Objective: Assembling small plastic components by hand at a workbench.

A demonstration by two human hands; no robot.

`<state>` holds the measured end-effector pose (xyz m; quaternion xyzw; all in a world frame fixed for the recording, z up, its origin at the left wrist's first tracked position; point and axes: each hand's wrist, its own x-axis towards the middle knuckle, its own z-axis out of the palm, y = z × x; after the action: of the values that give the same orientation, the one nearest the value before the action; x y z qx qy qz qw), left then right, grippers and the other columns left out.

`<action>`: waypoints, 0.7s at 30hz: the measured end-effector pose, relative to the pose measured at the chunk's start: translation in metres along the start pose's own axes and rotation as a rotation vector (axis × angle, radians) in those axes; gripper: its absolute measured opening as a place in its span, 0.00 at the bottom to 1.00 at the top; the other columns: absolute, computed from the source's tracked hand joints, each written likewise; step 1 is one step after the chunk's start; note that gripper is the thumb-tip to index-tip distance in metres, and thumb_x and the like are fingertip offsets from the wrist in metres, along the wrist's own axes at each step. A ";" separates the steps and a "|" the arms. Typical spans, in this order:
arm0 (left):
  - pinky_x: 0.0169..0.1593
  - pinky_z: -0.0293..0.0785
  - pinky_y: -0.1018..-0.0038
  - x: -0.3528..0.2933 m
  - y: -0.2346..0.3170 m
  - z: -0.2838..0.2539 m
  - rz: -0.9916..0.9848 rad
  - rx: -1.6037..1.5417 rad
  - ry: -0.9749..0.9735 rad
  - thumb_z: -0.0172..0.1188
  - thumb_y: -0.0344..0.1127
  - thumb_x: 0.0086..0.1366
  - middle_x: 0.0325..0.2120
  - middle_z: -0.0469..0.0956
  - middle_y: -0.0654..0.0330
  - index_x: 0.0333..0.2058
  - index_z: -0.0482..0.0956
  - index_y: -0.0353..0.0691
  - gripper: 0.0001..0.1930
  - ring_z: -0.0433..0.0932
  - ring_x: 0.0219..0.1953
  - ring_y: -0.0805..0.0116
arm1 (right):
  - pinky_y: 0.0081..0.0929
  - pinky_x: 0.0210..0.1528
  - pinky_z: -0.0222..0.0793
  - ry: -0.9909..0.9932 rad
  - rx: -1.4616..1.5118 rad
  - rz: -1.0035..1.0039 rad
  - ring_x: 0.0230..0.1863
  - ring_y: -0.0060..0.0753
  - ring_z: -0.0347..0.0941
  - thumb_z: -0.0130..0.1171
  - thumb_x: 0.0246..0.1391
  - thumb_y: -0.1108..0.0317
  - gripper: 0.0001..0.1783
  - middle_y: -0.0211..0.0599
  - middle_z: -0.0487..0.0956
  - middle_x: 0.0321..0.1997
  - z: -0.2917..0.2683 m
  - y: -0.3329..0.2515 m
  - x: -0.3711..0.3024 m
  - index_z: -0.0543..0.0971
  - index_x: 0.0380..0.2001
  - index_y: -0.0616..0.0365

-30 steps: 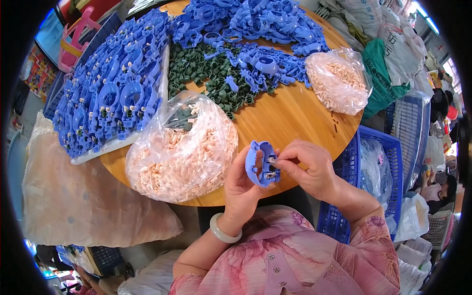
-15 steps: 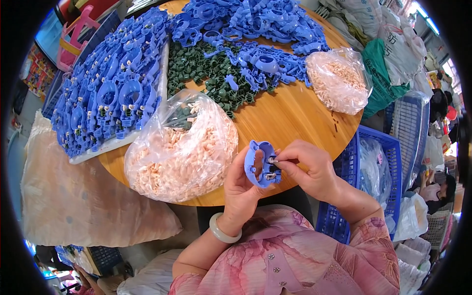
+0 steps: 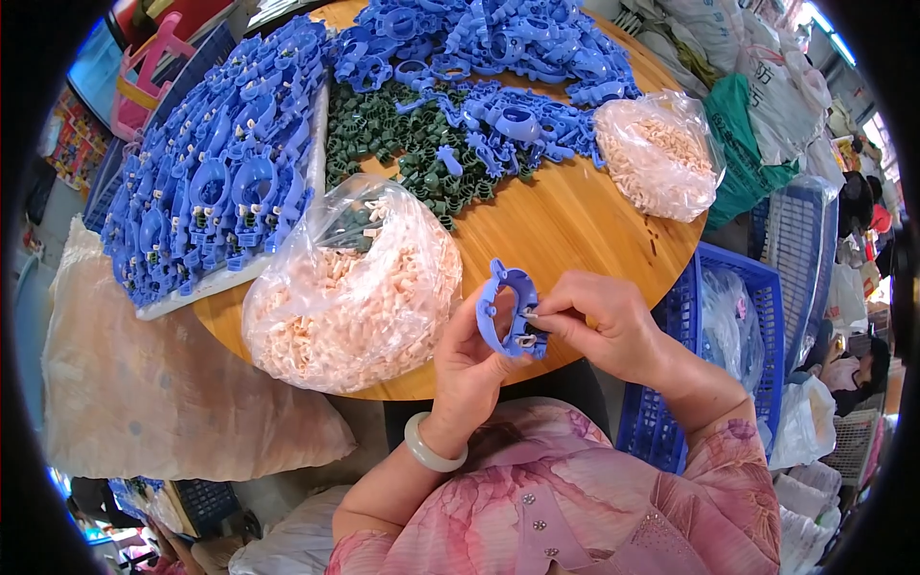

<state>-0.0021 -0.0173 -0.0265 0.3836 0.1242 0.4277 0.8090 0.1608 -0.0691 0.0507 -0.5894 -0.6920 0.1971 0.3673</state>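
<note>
My left hand (image 3: 468, 356), with a pale bangle at the wrist, grips a blue ring-shaped plastic part (image 3: 487, 324) just off the table's near edge. A dark insert and a small pale piece (image 3: 526, 340) show in its right side. The fingers of my right hand (image 3: 609, 326) are pinched together against that side. Between their tips is a tiny light-coloured piece (image 3: 531, 314), partly hidden, touching the blue part. Left of my hands, a clear bag of small cream pieces (image 3: 345, 316) lies open on the table.
On the round wooden table (image 3: 537, 230) are a pile of dark green parts (image 3: 412, 144), a heap of blue parts (image 3: 498, 48) and a second bag of cream pieces (image 3: 656, 158). A white-edged board of blue parts (image 3: 216, 172) slopes at left. A blue crate (image 3: 661, 402) stands at right.
The blue part has tipped slightly, so its ring shows narrower and its top sits a little higher. Both hands have shifted only slightly, and the right fingertips still press at its side.
</note>
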 end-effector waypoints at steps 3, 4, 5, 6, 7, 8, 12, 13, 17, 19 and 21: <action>0.54 0.70 0.68 0.002 0.004 -0.002 -0.057 -0.084 -0.042 0.62 0.22 0.53 0.52 0.68 0.56 0.58 0.61 0.36 0.33 0.69 0.54 0.63 | 0.18 0.26 0.63 -0.056 0.097 0.075 0.27 0.19 0.70 0.61 0.49 0.75 0.04 0.31 0.75 0.26 -0.007 -0.002 0.002 0.77 0.30 0.60; 0.54 0.70 0.66 0.003 0.005 -0.002 -0.086 -0.129 -0.074 0.61 0.24 0.55 0.52 0.68 0.55 0.58 0.60 0.36 0.32 0.69 0.54 0.61 | 0.17 0.25 0.62 -0.037 0.172 0.162 0.26 0.16 0.69 0.61 0.49 0.73 0.05 0.29 0.75 0.26 -0.011 -0.002 0.001 0.77 0.31 0.60; 0.54 0.70 0.66 0.004 0.006 -0.003 -0.087 -0.126 -0.074 0.61 0.24 0.55 0.52 0.68 0.55 0.58 0.60 0.36 0.32 0.69 0.54 0.61 | 0.16 0.25 0.62 -0.018 0.247 0.249 0.25 0.14 0.67 0.62 0.48 0.72 0.06 0.27 0.75 0.26 -0.014 -0.001 0.001 0.77 0.31 0.60; 0.54 0.69 0.64 0.006 0.009 -0.003 -0.139 -0.174 -0.142 0.60 0.27 0.57 0.52 0.68 0.54 0.59 0.60 0.36 0.30 0.70 0.54 0.59 | 0.13 0.25 0.63 0.016 0.237 0.308 0.25 0.10 0.66 0.63 0.49 0.70 0.09 0.24 0.74 0.28 -0.016 0.001 0.006 0.77 0.34 0.59; 0.54 0.69 0.62 0.007 0.010 -0.003 -0.196 -0.223 -0.211 0.58 0.30 0.59 0.53 0.68 0.53 0.59 0.59 0.35 0.30 0.70 0.54 0.56 | 0.13 0.25 0.63 0.020 0.241 0.310 0.25 0.10 0.66 0.63 0.49 0.70 0.09 0.24 0.74 0.28 -0.017 0.005 0.012 0.77 0.34 0.59; 0.54 0.69 0.60 0.008 0.008 -0.007 -0.237 -0.197 -0.233 0.56 0.34 0.61 0.53 0.68 0.52 0.60 0.58 0.35 0.29 0.71 0.53 0.52 | 0.12 0.26 0.63 0.015 0.266 0.274 0.26 0.10 0.66 0.63 0.49 0.69 0.10 0.24 0.74 0.28 -0.016 0.008 0.019 0.76 0.35 0.59; 0.53 0.70 0.60 0.009 0.015 -0.001 -0.346 -0.304 -0.238 0.56 0.35 0.62 0.52 0.69 0.52 0.60 0.58 0.34 0.29 0.71 0.53 0.52 | 0.10 0.27 0.60 -0.052 0.408 0.227 0.27 0.07 0.65 0.61 0.52 0.67 0.10 0.21 0.73 0.27 -0.007 0.020 0.031 0.75 0.35 0.60; 0.54 0.69 0.61 0.010 0.018 0.004 -0.364 -0.299 -0.218 0.55 0.34 0.63 0.51 0.69 0.52 0.59 0.58 0.34 0.28 0.71 0.53 0.54 | 0.10 0.26 0.59 -0.049 0.508 0.229 0.27 0.07 0.64 0.60 0.53 0.67 0.09 0.20 0.72 0.27 -0.003 0.028 0.030 0.75 0.34 0.60; 0.55 0.67 0.67 0.007 0.025 0.011 -0.162 0.216 0.014 0.51 0.30 0.64 0.50 0.70 0.52 0.58 0.60 0.31 0.24 0.71 0.52 0.59 | 0.11 0.25 0.59 0.001 0.509 0.239 0.26 0.07 0.63 0.59 0.54 0.67 0.08 0.19 0.72 0.25 -0.002 0.047 0.025 0.75 0.32 0.60; 0.55 0.66 0.67 0.001 0.036 0.017 0.226 0.826 -0.013 0.56 0.24 0.57 0.48 0.71 0.50 0.53 0.65 0.31 0.23 0.71 0.51 0.55 | 0.12 0.23 0.58 0.038 0.415 0.283 0.24 0.07 0.62 0.60 0.53 0.66 0.08 0.18 0.71 0.22 -0.005 0.052 0.024 0.75 0.30 0.60; 0.55 0.66 0.63 0.001 0.046 0.028 0.518 1.244 -0.203 0.64 0.25 0.48 0.47 0.71 0.49 0.48 0.71 0.32 0.25 0.71 0.50 0.50 | 0.12 0.22 0.58 0.054 0.403 0.301 0.23 0.07 0.62 0.60 0.53 0.65 0.09 0.18 0.70 0.21 -0.008 0.055 0.024 0.75 0.29 0.59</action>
<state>-0.0141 -0.0153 0.0256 0.8329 0.1745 0.4187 0.3171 0.2026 -0.0345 0.0234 -0.6057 -0.5329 0.3678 0.4625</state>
